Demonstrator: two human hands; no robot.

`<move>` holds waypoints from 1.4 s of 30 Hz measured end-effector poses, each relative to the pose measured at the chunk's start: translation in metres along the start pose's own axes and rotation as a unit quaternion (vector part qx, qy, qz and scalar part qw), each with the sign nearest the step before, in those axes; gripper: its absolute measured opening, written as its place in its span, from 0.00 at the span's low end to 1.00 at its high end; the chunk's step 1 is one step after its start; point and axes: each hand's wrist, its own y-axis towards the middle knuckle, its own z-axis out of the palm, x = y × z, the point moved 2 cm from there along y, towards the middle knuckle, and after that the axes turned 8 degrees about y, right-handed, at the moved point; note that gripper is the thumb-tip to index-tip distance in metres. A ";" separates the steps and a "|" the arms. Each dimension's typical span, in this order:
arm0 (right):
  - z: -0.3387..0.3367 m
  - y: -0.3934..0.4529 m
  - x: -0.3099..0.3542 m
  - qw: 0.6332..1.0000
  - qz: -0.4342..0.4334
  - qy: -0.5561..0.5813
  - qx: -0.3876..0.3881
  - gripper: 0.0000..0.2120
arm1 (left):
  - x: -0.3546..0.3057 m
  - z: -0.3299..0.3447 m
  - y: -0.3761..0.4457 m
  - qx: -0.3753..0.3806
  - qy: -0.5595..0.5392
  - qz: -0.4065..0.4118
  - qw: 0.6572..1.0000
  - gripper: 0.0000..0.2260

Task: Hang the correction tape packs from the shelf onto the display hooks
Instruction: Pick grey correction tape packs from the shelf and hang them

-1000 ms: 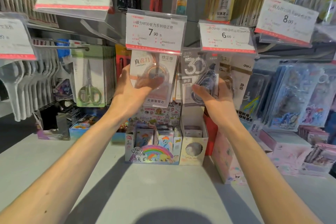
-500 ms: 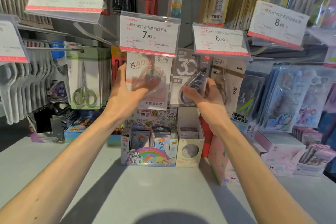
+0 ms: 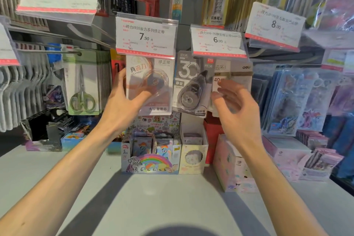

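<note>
Left hand pinches white correction tape pack under 7.90 tag | right hand spread, just off grey pack, which looks hung | white pack's hook seating hidden | shelf shows no loose packs.

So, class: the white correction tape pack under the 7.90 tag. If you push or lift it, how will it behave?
The white pack is probably light: the left hand steadies it with just thumb and fingers. Its flat card back looks fairly stiff, yet thin enough to bend. If it is hanging beneath the 7.90 tag, a push would likely swing it rather than tip it.
</note>
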 end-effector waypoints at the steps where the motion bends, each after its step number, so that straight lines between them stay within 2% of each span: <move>1: -0.007 0.001 0.001 0.999 -0.021 -0.015 -0.027 0.15 | -0.001 0.001 0.000 0.003 -0.011 -0.004 1.000 0.38; 3: -0.019 0.003 -0.001 0.994 -0.053 -0.056 -0.077 0.13 | -0.002 0.004 -0.001 0.006 -0.029 -0.014 0.999 0.43; 6: -0.031 0.010 -0.019 0.991 -0.019 -0.077 -0.106 0.24 | -0.007 0.007 -0.003 -0.004 -0.033 -0.015 0.999 0.45; 9: -0.033 0.021 -0.038 0.995 0.081 -0.026 -0.045 0.36 | -0.011 0.009 -0.003 -0.009 -0.053 -0.013 0.998 0.47; 12: -0.027 0.033 -0.053 0.987 0.155 0.033 0.017 0.42 | -0.014 0.010 -0.002 -0.005 -0.079 -0.015 0.997 0.47; 13: -0.025 0.036 -0.057 0.985 0.168 0.037 0.026 0.39 | -0.014 0.011 -0.002 -0.004 -0.081 -0.016 0.997 0.46; 16: -0.024 0.041 -0.065 0.984 0.169 0.055 0.021 0.22 | -0.008 0.012 0.002 -0.003 -0.071 -0.009 0.997 0.39; 19: -0.029 0.040 -0.061 0.985 0.157 0.077 0.015 0.16 | -0.008 0.012 0.002 0.000 -0.067 -0.002 0.998 0.37; 23: -0.042 0.041 -0.047 0.983 0.151 0.107 -0.006 0.15 | -0.014 0.011 -0.003 -0.006 -0.070 -0.007 0.997 0.43; 28: -0.042 0.036 -0.043 0.982 0.141 0.122 0.013 0.17 | -0.012 0.009 -0.002 -0.009 -0.057 -0.011 0.998 0.42; 33: -0.037 0.033 -0.055 0.982 0.154 0.102 0.035 0.07 | -0.013 0.008 -0.003 -0.008 -0.060 -0.015 0.998 0.40; 37: -0.038 0.028 -0.053 0.987 0.139 0.085 0.014 0.16 | -0.013 0.007 -0.004 -0.008 -0.063 -0.015 0.998 0.40; 42: -0.040 0.020 -0.042 0.989 0.128 0.075 0.003 0.21 | -0.014 0.006 -0.007 -0.003 -0.062 -0.008 0.998 0.41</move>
